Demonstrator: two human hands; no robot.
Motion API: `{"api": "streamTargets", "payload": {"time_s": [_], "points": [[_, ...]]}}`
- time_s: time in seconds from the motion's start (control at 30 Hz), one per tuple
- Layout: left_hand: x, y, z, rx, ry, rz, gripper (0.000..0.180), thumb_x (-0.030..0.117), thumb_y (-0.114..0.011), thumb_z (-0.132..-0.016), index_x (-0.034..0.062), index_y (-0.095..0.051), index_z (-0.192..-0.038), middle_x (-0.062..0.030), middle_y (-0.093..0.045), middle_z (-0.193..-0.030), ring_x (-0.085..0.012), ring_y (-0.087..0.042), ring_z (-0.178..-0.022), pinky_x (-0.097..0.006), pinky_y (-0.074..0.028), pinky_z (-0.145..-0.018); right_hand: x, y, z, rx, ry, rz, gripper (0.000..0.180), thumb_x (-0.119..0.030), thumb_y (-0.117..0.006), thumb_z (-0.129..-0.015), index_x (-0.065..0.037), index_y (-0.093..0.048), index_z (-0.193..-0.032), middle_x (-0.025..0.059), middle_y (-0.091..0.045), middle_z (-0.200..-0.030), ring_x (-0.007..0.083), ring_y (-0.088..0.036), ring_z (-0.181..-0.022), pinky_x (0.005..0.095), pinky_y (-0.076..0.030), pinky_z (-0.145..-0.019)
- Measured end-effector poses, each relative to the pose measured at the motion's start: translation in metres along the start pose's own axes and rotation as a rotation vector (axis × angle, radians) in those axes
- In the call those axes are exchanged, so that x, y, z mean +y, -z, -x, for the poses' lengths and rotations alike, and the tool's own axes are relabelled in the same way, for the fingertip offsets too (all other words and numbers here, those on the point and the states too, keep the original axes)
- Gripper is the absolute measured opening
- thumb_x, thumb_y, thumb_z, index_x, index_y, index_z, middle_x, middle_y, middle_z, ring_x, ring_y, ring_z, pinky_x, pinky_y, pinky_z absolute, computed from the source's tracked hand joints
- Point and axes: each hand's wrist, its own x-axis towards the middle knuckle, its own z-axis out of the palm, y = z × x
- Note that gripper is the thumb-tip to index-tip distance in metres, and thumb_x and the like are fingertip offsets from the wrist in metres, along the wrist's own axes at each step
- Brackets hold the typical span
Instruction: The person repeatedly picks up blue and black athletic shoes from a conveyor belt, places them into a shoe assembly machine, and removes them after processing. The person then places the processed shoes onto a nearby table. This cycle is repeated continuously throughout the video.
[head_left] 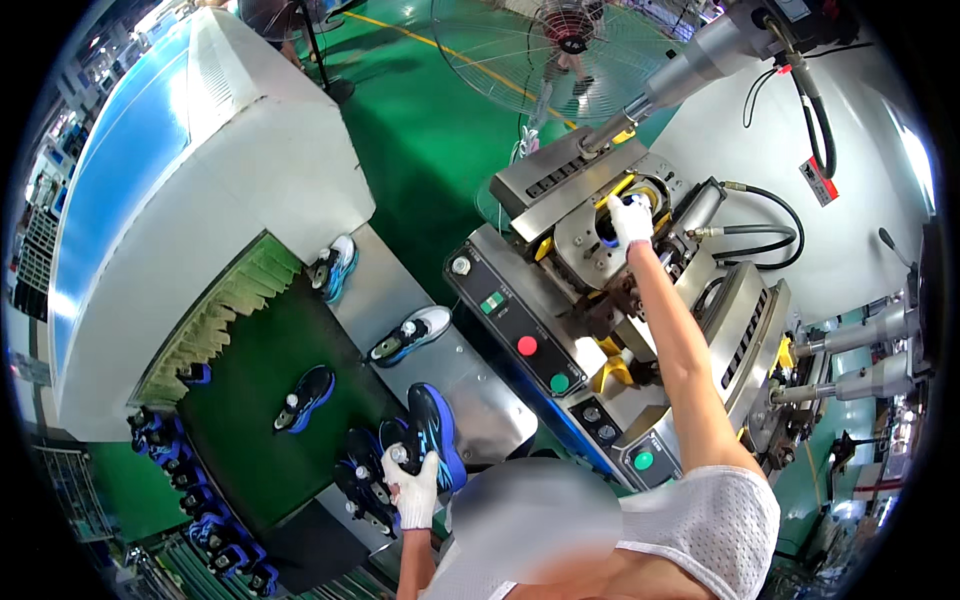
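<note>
Left hand (414,490), in a white knit glove: thumb and fingers straddle a round metal fitting (399,454) among black shoes; firmness of grip cannot be told. Just right of it, a black shoe with a thick blue sole (438,438) lies toe away from the person, over the grey sheet-metal bench (487,396). Two further black shoes with metal fittings (362,472) crowd to the left of the hand.

Right hand (631,218), likewise gloved: reaches into the steel pressing machine (575,225), at a round opening where some blue shows; whether the fingers clasp anything cannot be told.

Farther along the bench: two black shoes with white heels and blue soles (411,335), well apart. One black-and-blue shoe (305,399) sits on the dark green conveyor belt (247,375). More black-and-blue shoes (208,532) stand in a row beyond it.

Markings: black control panel (493,309) with tiny lettering beside a red button (528,346) and a green button (559,383); too small to read. A red-and-white warning tag (818,182) with a dark pictogram is on the pale machine housing (725,135).
</note>
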Motion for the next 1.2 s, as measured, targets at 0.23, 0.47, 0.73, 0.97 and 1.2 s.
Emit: {"api": "streamTargets", "payload": {"time_s": [0.23,0.47,0.73,0.97,1.2], "points": [[-0.011,0.011,-0.017,-0.123,-0.009,0.022,0.063,0.024,-0.085,-0.075,-0.0006,-0.055,-0.125,-0.0169,-0.064,-0.115,-0.0292,-0.064,-0.104,-0.04,-0.051,-0.093,-0.029,0.065,0.289,-0.406,0.441,0.098,0.093,-0.031,-0.075,-0.084,0.006,-0.027,-0.155,0.0345,-0.024,-0.159,0.0469,-0.021,-0.151,0.0528,-0.022,-0.123],[-0.02,0.031,0.026,-0.126,-0.106,-0.022,0.064,0.028,-0.084,-0.076,0.0007,-0.055,-0.126,-0.0175,-0.065,-0.116,-0.0312,-0.064,-0.107,-0.041,-0.051,-0.095,0.068,0.038,0.357,-0.515,0.601,0.501,0.078,-0.025,-0.056,-0.087,0.011,-0.031,-0.152,0.036,-0.029,-0.157,0.0539,-0.021,-0.149,0.0586,-0.012,-0.124],[-0.033,0.006,0.052,-0.007,-0.024,0.044,0.058,0.024,-0.082,-0.078,-0.0009,-0.057,-0.124,-0.0147,-0.069,-0.109,-0.0263,-0.067,-0.096,-0.039,-0.052,-0.089,0.057,0.054,0.392,-0.621,0.608,-0.217,0.091,-0.03,-0.074,-0.084,0.002,-0.028,-0.155,0.028,-0.027,-0.161,0.046,-0.021,-0.151,0.0494,-0.021,-0.123],[-0.075,0.051,0.105,0.175,0.05,-0.011,0.057,0.022,-0.084,-0.079,-0.0011,-0.056,-0.124,-0.0125,-0.068,-0.106,-0.0228,-0.065,-0.094,-0.037,-0.052,-0.087,0.083,0.094,0.465,-0.864,0.307,-0.377,0.077,-0.032,-0.074,-0.086,0.002,-0.042,-0.148,0.0279,-0.051,-0.145,0.0415,-0.049,-0.136,0.0441,-0.038,-0.115],[-0.127,0.115,0.072,0.368,0.155,-0.003,0.061,0.031,-0.083,-0.081,-0.0012,-0.057,-0.127,-0.0116,-0.067,-0.111,-0.0234,-0.061,-0.101,-0.039,-0.048,-0.094,0.076,0.113,0.479,-0.92,0.229,-0.18,0.074,-0.034,-0.074,-0.086,0.004,-0.047,-0.144,0.0273,-0.053,-0.143,0.0373,-0.051,-0.135,0.0436,-0.039,-0.114]]}}
